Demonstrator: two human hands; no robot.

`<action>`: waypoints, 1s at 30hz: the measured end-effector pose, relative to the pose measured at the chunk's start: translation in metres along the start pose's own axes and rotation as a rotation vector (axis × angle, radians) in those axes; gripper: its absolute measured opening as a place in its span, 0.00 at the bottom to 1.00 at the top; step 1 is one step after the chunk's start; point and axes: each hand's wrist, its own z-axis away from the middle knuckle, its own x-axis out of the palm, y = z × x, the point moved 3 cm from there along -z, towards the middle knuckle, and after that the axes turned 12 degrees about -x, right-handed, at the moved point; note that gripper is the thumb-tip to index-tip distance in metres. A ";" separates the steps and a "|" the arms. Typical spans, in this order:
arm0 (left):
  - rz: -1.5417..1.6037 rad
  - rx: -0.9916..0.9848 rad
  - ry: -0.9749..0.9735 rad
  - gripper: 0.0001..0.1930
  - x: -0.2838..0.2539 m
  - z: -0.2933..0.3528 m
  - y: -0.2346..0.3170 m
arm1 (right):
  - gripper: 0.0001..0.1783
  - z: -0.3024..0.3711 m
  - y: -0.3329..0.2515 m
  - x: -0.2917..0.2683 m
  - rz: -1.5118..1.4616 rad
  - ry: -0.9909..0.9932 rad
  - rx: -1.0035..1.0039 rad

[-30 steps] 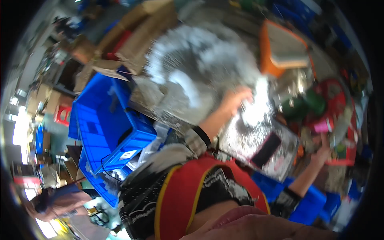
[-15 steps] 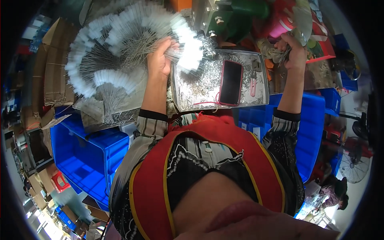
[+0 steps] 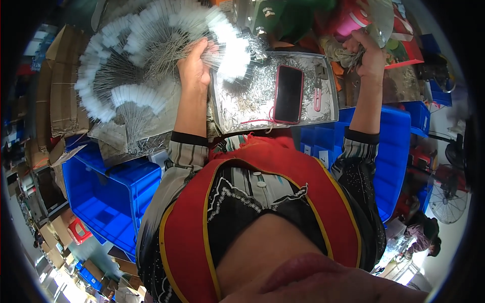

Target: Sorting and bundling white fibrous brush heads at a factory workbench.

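Observation:
My left hand (image 3: 194,70) is closed round the wire stems of a bunch of thin brushes (image 3: 227,55) whose white bristle heads fan out to the right, glaring in bright light. More white-headed wire brushes (image 3: 98,96) lie spread in a large fan to the left of that hand. At the far right, my right hand (image 3: 369,55) is closed, its fingers curled by some thin greyish strands. What lies inside that grip is too small and hidden to name. Beyond it is a blurred red and pink object (image 3: 348,22).
Between my arms is a shallow tray (image 3: 214,113) of small metal pieces, with a phone (image 3: 289,96) and a red-handled cutter (image 3: 317,98). Blue bins (image 3: 101,177) stand below the bench on both sides. A cardboard box (image 3: 70,96) is at left; green machinery (image 3: 298,20) stands behind the tray.
The whole view has shifted slightly, with bench and hands sitting a little higher in the picture. Both hands keep their closed grips, and the brushes stay in the left one.

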 end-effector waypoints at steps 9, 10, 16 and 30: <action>-0.018 -0.013 0.012 0.09 0.000 0.000 0.000 | 0.08 -0.009 -0.015 -0.001 0.064 -0.010 0.042; -0.017 -0.013 0.014 0.09 0.002 0.000 0.000 | 0.08 -0.007 -0.010 0.001 0.064 -0.013 0.044; -0.133 0.017 0.036 0.09 0.008 0.004 0.002 | 0.05 0.015 0.045 0.004 -0.057 0.071 -0.336; -0.065 0.098 0.130 0.07 0.018 0.005 -0.003 | 0.09 -0.002 0.007 -0.005 -0.026 0.020 -0.027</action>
